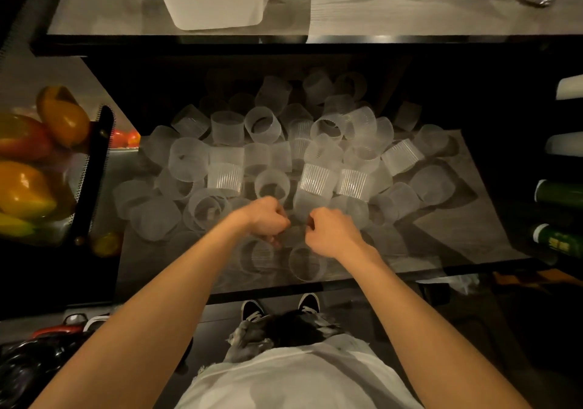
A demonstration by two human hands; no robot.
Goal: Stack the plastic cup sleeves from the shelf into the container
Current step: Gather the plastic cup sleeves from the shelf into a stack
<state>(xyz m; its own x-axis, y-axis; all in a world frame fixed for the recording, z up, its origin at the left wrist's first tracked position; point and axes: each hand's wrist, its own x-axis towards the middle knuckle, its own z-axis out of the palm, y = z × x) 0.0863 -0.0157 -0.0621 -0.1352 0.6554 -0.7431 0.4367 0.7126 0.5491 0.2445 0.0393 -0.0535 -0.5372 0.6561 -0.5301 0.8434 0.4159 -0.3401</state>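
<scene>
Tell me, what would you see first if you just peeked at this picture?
The big pile of clear cup sleeves covering the dark shelf in the middle. Right in front of it, the left hand and right hand grip one sleeve between them. A white container waits on the counter above, and bright fruit glows at the far left.
</scene>
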